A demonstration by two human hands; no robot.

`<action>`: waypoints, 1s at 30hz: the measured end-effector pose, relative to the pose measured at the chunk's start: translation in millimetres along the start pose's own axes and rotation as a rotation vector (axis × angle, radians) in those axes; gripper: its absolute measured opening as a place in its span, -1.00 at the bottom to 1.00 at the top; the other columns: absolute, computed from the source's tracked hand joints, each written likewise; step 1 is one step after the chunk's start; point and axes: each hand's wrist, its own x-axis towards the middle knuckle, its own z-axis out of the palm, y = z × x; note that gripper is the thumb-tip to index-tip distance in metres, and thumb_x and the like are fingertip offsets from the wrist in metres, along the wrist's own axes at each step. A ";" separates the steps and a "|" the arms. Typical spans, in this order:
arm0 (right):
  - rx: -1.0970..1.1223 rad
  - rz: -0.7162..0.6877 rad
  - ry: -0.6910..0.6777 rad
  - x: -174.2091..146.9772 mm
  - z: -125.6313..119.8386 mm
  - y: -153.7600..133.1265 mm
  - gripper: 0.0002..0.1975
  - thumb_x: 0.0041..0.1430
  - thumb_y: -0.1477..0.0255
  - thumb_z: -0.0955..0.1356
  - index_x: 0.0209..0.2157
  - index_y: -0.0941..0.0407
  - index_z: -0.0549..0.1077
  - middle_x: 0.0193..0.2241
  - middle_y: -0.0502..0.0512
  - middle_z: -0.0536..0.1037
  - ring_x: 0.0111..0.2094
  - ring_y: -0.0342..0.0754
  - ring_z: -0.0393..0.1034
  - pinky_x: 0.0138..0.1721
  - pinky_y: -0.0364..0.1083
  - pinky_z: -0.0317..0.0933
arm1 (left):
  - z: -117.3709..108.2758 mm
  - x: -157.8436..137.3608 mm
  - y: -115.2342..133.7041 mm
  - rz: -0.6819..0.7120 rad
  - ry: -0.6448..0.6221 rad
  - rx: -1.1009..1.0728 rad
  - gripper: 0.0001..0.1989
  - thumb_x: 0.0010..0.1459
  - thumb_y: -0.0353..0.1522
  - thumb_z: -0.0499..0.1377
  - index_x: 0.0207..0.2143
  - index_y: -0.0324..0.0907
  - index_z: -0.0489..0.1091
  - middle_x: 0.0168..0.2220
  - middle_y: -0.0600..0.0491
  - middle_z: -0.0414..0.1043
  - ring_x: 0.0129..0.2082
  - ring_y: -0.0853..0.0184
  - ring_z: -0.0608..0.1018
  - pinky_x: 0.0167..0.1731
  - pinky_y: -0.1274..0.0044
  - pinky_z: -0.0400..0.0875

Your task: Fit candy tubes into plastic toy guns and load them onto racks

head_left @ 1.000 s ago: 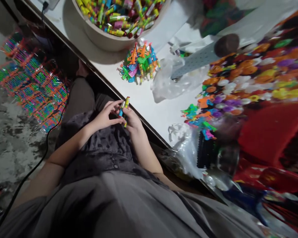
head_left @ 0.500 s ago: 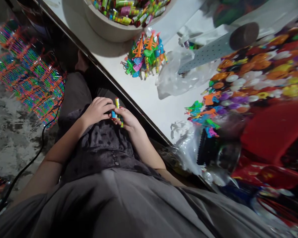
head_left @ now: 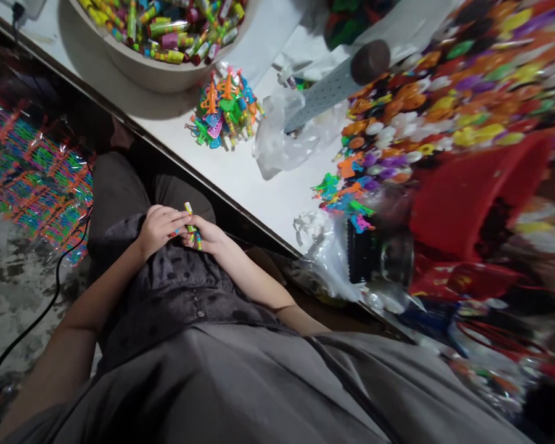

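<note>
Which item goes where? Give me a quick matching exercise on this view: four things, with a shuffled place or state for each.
Things:
1. Round tub
2. Left hand
3. Red container
4. Black cable

Places or states:
a. beside the heap of plastic parts
b. curving over the floor at the picture's left
c. on the white table, with a pile of small tubes inside
d. holding bright tubes together with the right hand

Pairs: 1-c, 2-d, 3-a, 4-b

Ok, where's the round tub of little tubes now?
In the head view, the tub stands on the white table at upper left, cut by the top edge, with the colourful toy pile by its lower right.
</note>
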 end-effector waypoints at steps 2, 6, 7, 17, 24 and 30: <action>0.010 0.010 0.039 0.5 -1.2 -0.1 -0.86 0.11 0.48 0.29 -0.48 0.15 0.22 -0.71 -0.11 0.32 -0.71 -0.29 0.17 -0.65 -0.29 0.18 | -0.4 -0.1 -3.8 0.017 0.004 -0.019 -0.79 0.16 -0.24 0.16 -0.20 -0.10 0.46 -0.19 0.11 0.55 -0.20 0.35 0.49 -0.15 0.40 0.26; -0.056 -0.106 0.070 2.2 -3.0 -0.7 -0.81 0.02 0.46 0.40 -0.43 0.16 0.27 -0.68 -0.13 0.34 -0.69 -0.30 0.19 -0.63 -0.29 0.22 | -0.9 2.2 -5.3 0.034 0.054 -0.034 -0.81 0.14 -0.29 0.19 -0.19 -0.12 0.47 -0.22 0.09 0.55 -0.19 0.32 0.51 -0.17 0.39 0.28; -0.083 -0.148 0.072 2.1 -3.6 -0.6 -0.77 -0.02 0.43 0.43 -0.41 0.16 0.29 -0.69 -0.15 0.33 -0.70 -0.31 0.17 -0.65 -0.29 0.21 | -0.4 3.3 -5.0 0.044 0.066 -0.034 -0.79 0.14 -0.31 0.18 -0.16 -0.12 0.46 -0.23 0.08 0.56 -0.19 0.31 0.52 -0.19 0.39 0.30; -0.315 -0.409 0.162 -7.0 -6.6 -5.4 -0.43 -0.19 0.11 0.47 -0.21 0.20 0.39 -0.70 -0.20 0.32 -0.78 -0.34 0.10 -0.77 -0.29 0.08 | 6.9 11.3 11.4 0.096 0.139 0.058 -0.64 0.14 -0.43 0.14 0.01 -0.05 0.35 -0.28 0.03 0.52 -0.25 0.36 0.53 -0.23 0.45 0.42; -0.378 -0.466 0.129 -12.1 -2.4 -17.2 -0.55 -0.15 0.17 0.44 -0.28 0.19 0.40 -0.68 -0.15 0.37 -0.78 -0.30 0.15 -0.76 -0.27 0.08 | 8.2 8.3 18.9 0.005 0.173 0.009 -0.82 0.15 -0.34 0.13 -0.21 -0.02 0.48 -0.26 0.04 0.53 -0.16 0.32 0.54 -0.15 0.41 0.43; -0.443 -0.591 0.267 -18.4 -1.5 -21.9 -0.70 -0.09 0.28 0.44 -0.39 0.15 0.34 -0.55 -0.10 0.42 -0.71 -0.33 0.19 -0.70 -0.28 0.10 | 1.3 13.1 38.4 -0.388 0.318 -0.216 -0.74 0.23 -0.24 0.03 -0.18 -0.15 0.43 -0.16 -0.05 0.50 -0.05 0.28 0.50 -0.01 0.36 0.37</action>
